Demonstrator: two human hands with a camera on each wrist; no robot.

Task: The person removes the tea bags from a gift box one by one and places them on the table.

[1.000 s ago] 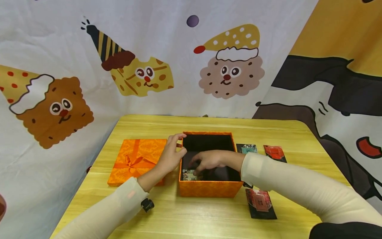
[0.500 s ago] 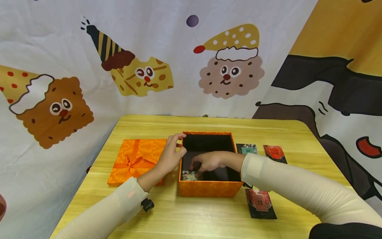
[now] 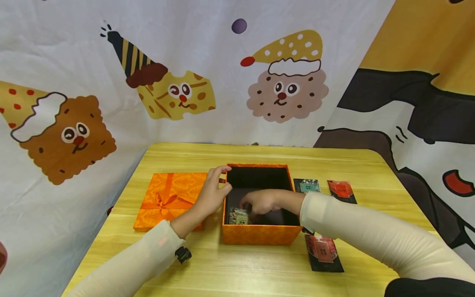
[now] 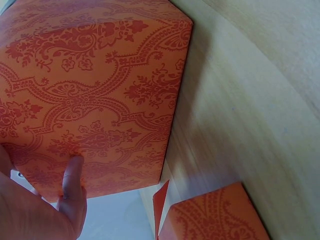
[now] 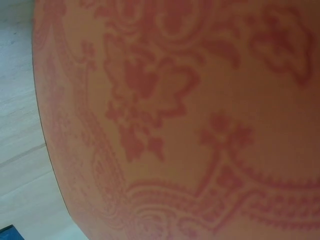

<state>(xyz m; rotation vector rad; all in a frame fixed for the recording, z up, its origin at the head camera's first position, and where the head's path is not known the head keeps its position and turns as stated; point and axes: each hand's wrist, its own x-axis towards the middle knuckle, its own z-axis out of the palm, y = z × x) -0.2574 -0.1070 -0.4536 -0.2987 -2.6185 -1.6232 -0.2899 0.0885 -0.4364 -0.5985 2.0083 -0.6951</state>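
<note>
An open orange patterned gift box (image 3: 261, 235) with a dark inside stands mid-table. My left hand (image 3: 212, 192) grips its left wall near the back corner; in the left wrist view a finger (image 4: 73, 175) lies against the outer wall. Inside the box, my right hand (image 3: 261, 201) pinches a small pale-green printed packet (image 3: 238, 216) by its right side, at the front left corner. The fingertips there are partly hidden. In the right wrist view the box's outer wall (image 5: 200, 100) fills most of the picture and that hand is not seen.
Left of the box lies its orange lid (image 3: 163, 202) with a ribbon bow. To the right are a teal-and-black packet (image 3: 308, 185), a red-and-black packet (image 3: 342, 190), and another red-and-black one (image 3: 324, 253) nearer the front. A printed cloth (image 3: 230, 128) hangs behind the table.
The right hand has moved slightly within the box. The pale-green packet has shifted a little to the right and tilted, with its edge now raised. The left hand has stayed in place.
</note>
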